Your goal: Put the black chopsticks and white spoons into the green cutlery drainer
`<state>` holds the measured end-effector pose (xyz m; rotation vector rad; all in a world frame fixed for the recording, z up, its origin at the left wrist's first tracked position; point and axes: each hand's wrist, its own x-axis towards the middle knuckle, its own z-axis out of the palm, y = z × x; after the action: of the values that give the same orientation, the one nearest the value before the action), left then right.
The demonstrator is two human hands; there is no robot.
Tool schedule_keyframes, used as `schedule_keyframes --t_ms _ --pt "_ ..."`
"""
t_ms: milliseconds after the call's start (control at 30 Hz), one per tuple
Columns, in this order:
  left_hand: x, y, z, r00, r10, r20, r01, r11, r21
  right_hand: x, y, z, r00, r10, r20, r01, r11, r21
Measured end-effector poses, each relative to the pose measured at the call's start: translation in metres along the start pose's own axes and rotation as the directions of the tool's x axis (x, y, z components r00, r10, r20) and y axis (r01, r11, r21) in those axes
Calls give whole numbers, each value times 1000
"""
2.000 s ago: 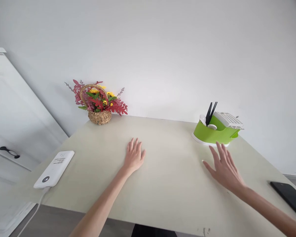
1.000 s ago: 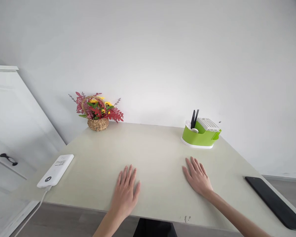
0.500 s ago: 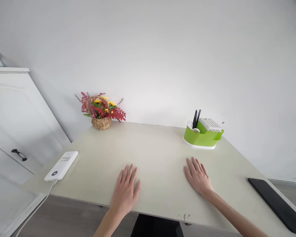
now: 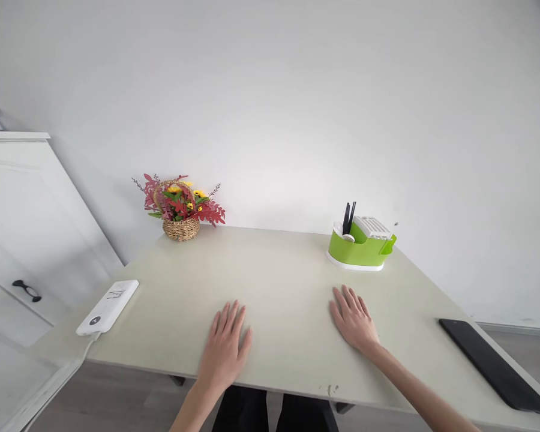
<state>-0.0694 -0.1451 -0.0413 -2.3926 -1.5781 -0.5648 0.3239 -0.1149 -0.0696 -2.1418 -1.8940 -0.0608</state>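
Observation:
My left hand [image 4: 223, 347] lies palm down on the pale table [image 4: 279, 282], fingers stretched out, near the front edge. My right hand [image 4: 353, 318] rests flat the same way further right, its fingers slightly spread. Neither hand holds anything. Beyond my right hand, and apart from it, stands a green and white utensil holder [image 4: 356, 252]. Black chopsticks [image 4: 348, 219] and white spoons stick up from its left part; a white slotted top covers its right part.
A wicker basket [image 4: 181, 229] of red and yellow flowers stands at the back left. On the left lies a white power bank [image 4: 108, 308] with a cable. A black phone-like slab [image 4: 495, 363] lies along the right edge. A white cabinet [image 4: 40, 222] adjoins the left side.
The view has shifted slightly, so most things appear a little further left. More of my legs shows below the table edge. Both hands stay flat on the table.

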Motion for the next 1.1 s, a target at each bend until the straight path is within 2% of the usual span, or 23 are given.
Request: schedule_keyframes --t_ms 467,767,1100 --pt "1 2 -4 999 -25 40 28 998 -62 3 4 -3 999 30 26 -32 997 64" --pt "1 1 -4 999 -16 40 19 996 -82 27 29 3 991 136 9 -136 986 97" --pt "-1 3 -8 999 -6 36 9 997 -79 34 47 10 987 159 -27 -153 977 146"
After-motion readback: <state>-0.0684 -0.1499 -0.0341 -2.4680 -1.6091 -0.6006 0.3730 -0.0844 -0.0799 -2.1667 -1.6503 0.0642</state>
